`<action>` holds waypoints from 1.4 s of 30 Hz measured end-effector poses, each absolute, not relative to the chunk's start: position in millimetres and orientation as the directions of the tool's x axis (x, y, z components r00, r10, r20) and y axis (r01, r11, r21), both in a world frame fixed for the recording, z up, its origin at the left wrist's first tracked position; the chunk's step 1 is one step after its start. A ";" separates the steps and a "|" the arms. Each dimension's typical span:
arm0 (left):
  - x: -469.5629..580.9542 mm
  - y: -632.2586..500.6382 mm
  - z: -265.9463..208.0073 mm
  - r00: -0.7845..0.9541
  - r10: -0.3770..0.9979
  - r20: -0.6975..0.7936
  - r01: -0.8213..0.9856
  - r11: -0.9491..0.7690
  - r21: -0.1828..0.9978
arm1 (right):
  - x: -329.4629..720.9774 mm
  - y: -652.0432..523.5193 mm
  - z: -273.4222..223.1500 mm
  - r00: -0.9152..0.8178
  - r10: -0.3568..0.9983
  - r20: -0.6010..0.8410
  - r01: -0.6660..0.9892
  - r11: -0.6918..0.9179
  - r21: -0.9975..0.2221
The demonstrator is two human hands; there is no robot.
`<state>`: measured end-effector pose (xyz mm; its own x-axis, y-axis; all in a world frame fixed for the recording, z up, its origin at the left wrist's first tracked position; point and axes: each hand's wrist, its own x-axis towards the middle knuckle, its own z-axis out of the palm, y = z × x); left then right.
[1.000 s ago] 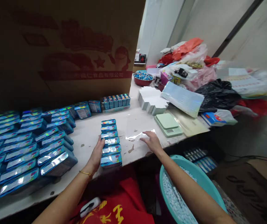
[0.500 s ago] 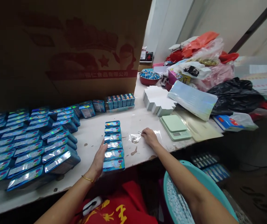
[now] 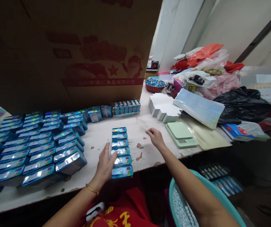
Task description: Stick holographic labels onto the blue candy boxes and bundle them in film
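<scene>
My left hand point(image 3: 105, 164) is beside a row of small blue shiny boxes point(image 3: 121, 160), its fingers stretched out and the thumb at the row's left side. To the right of that row, my right hand point(image 3: 156, 137) is raised a little over the table, thumb and fingers pinched together. A thin clear plastic piece point(image 3: 145, 122) shows faintly at its fingertips, blurred and hard to outline. Many more blue boxes point(image 3: 40, 145) stand in rows on the left. Behind, a clear plastic tray point(image 3: 127, 114) holds several of the same boxes.
A large cardboard carton point(image 3: 97, 91) fills the back left. On the right are a stack of white die-cut card point(image 3: 165, 105), a green scale point(image 3: 181, 134), a silvery sheet point(image 3: 199, 108) and plastic bags point(image 3: 208, 66). A turquoise tub point(image 3: 220, 192) with small wrapped pieces is below the table edge.
The clear plastic under my right hand has left the tabletop with the pinched fingers. My left hand has loosened from the box row and its fingers have spread. The view has shifted slightly.
</scene>
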<state>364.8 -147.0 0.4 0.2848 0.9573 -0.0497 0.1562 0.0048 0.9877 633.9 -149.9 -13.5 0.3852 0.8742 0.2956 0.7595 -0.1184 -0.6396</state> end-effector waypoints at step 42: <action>333.6 -124.7 65.6 0.580 0.706 0.406 0.403 -0.682 0.610 | 507.6 -182.6 43.9 -0.059 0.891 0.451 0.900 0.243 -0.362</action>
<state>333.6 -124.7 65.6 0.5802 0.7062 0.4057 0.4034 -0.6820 0.6101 507.6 -182.6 43.9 -0.0588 0.8907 0.4508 0.8999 0.2428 -0.3623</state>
